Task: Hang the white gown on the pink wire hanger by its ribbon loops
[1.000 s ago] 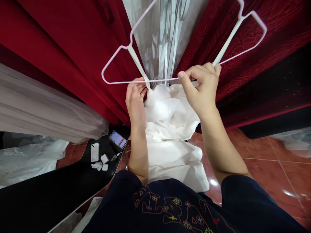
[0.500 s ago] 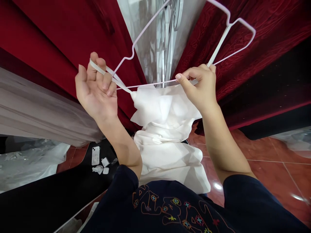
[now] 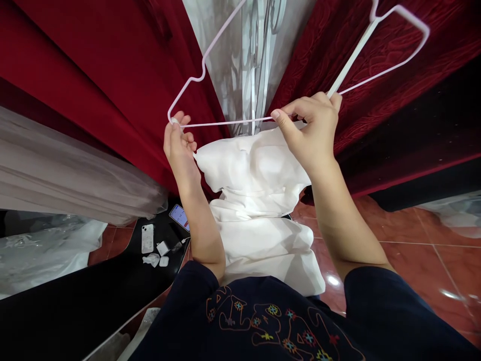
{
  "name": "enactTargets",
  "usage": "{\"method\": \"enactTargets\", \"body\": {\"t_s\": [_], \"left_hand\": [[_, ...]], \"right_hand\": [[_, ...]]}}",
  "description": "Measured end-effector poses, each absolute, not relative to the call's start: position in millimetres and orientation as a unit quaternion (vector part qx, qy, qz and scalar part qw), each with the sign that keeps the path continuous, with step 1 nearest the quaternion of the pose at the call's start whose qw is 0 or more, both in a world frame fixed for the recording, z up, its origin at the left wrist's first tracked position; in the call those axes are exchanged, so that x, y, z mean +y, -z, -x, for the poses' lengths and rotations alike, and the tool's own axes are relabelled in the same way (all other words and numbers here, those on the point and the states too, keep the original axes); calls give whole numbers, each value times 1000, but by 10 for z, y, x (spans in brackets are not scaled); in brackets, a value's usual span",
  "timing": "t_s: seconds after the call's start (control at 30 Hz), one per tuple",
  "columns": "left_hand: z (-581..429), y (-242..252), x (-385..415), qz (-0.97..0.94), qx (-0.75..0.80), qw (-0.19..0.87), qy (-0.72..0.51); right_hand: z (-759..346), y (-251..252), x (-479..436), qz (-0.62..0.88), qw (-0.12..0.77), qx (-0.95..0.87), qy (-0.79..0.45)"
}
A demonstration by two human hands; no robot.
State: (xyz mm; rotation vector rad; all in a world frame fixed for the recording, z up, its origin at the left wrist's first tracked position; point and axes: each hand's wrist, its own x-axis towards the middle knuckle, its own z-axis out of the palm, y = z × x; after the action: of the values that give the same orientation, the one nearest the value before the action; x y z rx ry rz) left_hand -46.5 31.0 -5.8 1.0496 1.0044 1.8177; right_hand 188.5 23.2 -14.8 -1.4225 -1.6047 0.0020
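Observation:
My right hand (image 3: pixel 313 128) pinches the bottom bar of a thin pale pink wire hanger (image 3: pixel 225 123), beside the top of a white strappy garment (image 3: pixel 259 160). One white strap (image 3: pixel 353 57) runs taut from that hand up to the notch in the hanger's right shoulder. At the hanger's left corner, my left hand (image 3: pixel 182 143) has its fingers curled on the other strap, which is mostly hidden; a short piece shows beside the garment's left edge. Below the bar, the garment hangs in folds down to my lap.
Red curtains (image 3: pixel 112 60) flank a grey gap with silvery metalwork (image 3: pixel 257 65). On a black surface (image 3: pixel 93 286) at left lie a white phone (image 3: pixel 147 238), a lit phone (image 3: pixel 179 217), a charger (image 3: pixel 163 248) and small white items. Red floor tiles (image 3: pixel 406 255) show at right.
My left hand has moved right and turned, bringing the strap from outside the hanger to its left corner. The hanger has shifted slightly up; the right hand keeps its grip. The lit phone is uncovered.

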Motion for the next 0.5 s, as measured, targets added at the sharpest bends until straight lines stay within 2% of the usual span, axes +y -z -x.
{"method": "enactTargets", "body": {"t_s": [0.13,0.23,0.3,0.43,0.5], "left_hand": [[252,1,202,-423,304,476,-708],[100,-43,139,-399,257,467,-746],[54,-50,132,-392,259,453,-758],[78,-13,187,-395,253,449,-760],[118,8,226,-402,247,456,-755]], "right_hand": [[-1800,111,199,577,489,-654,-15],[-1771,53,183,554,520,-649,-29],[-1788,9,191,519,570,-636,-30],[-1931,-103,272,402,723,-561,-6],[-2061,-188,361,363,760,-538,15]]}}
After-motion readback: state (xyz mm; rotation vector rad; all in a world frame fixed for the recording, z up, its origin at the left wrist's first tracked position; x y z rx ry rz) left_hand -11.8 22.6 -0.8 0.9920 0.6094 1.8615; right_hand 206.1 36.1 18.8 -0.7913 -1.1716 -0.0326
